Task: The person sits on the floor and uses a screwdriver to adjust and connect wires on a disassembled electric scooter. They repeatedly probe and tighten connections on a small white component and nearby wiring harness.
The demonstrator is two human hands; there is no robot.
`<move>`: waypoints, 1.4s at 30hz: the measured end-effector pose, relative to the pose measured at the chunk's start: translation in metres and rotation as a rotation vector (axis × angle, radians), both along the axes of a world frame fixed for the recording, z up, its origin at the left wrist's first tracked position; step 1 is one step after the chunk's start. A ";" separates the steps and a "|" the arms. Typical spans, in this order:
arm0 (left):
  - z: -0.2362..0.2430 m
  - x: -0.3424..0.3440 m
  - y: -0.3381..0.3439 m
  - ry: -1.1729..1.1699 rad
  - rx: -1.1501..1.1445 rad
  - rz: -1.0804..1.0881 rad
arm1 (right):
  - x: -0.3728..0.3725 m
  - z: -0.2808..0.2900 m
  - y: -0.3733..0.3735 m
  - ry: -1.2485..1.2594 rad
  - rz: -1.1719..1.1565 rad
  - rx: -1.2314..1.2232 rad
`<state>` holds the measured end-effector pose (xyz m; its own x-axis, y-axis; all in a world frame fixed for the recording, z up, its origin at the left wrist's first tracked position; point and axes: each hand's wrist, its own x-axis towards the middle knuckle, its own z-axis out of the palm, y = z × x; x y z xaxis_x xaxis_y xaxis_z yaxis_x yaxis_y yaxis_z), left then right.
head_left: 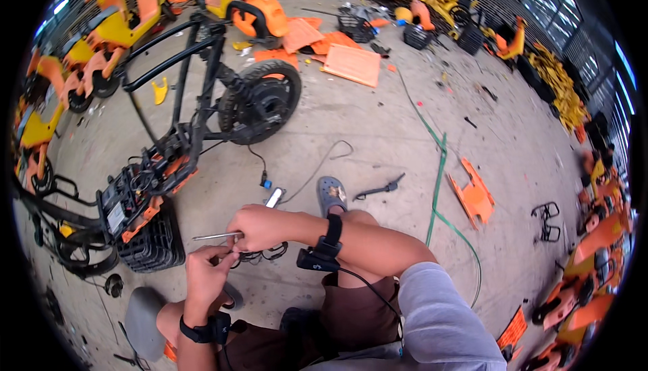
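Scooter frame [181,143]: stripped, black, a dark basket [154,246] just beside its lower end.
Left hand [208,271]: fingers curled, meeting the right's fingertips; whether they grip anything, I can't tell.
Metal rod [213,236]: there, poking leftward above the left hand.
Right hand [260,228]: I see it clamped on that rod.
Orange panel [476,199]: well apart, on the floor [378,128].

Scooter workshop — stripped black frame [181,143], heaped yellow panels [557,79], loose orange panels [352,65] — bare concrete floor [358,118].
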<state>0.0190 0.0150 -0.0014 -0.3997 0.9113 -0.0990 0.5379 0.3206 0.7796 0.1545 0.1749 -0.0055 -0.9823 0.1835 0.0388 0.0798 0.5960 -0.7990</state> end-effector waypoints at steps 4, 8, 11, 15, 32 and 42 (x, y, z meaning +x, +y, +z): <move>-0.010 -0.002 0.006 -0.089 0.023 -0.046 | 0.004 -0.001 0.001 0.016 -0.038 0.038; -0.020 0.005 0.012 -0.134 -0.006 -0.091 | 0.015 -0.005 0.006 -0.035 -0.043 0.094; -0.019 0.005 0.012 -0.089 -0.076 -0.134 | 0.002 -0.037 0.011 0.000 0.029 0.113; -0.029 0.005 0.012 -0.211 -0.062 -0.185 | 0.007 -0.030 0.019 -0.176 0.111 0.041; -0.015 -0.008 -0.008 -0.131 -0.062 -0.178 | -0.005 -0.015 0.006 -0.159 0.081 -0.371; -0.015 -0.019 -0.020 -0.075 -0.003 -0.151 | -0.022 -0.010 0.007 -0.265 0.175 -0.417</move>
<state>0.0003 -0.0055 -0.0166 -0.2498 0.9601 -0.1261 0.5205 0.2429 0.8186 0.1322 0.1817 -0.0156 -0.9658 -0.0375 -0.2566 0.2392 0.2540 -0.9372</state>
